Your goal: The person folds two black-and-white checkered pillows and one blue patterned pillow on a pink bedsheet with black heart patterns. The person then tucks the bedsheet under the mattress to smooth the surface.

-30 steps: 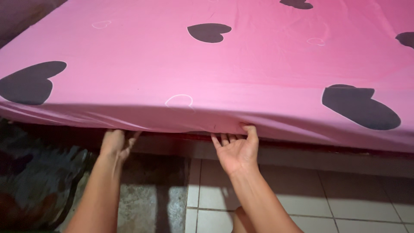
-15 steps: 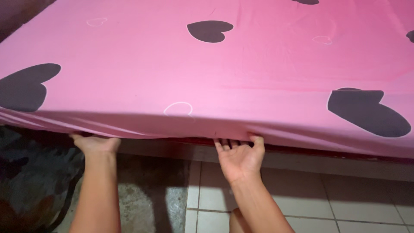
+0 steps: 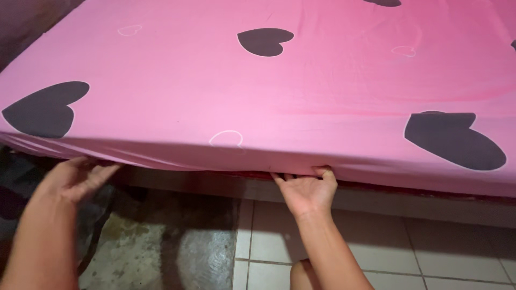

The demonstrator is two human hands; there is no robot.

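A pink bed sheet with dark heart shapes covers a mattress that fills the upper part of the head view. My right hand is palm up under the mattress's near edge, its fingertips hidden beneath the sheet's lower hem. My left hand is at the lower left, fingers stretched flat toward the underside of the hem, its fingertips touching the fabric. Below the hem a thin dark red strip of mattress edge shows.
A pale bed base runs under the mattress. White floor tiles lie at the lower right, rough grey concrete floor at the lower middle, and a dark patterned cloth at the far left. My knee shows at the bottom.
My left hand has moved left along the hem and flattened out. My right hand has stayed under the edge. The view has shifted slightly.
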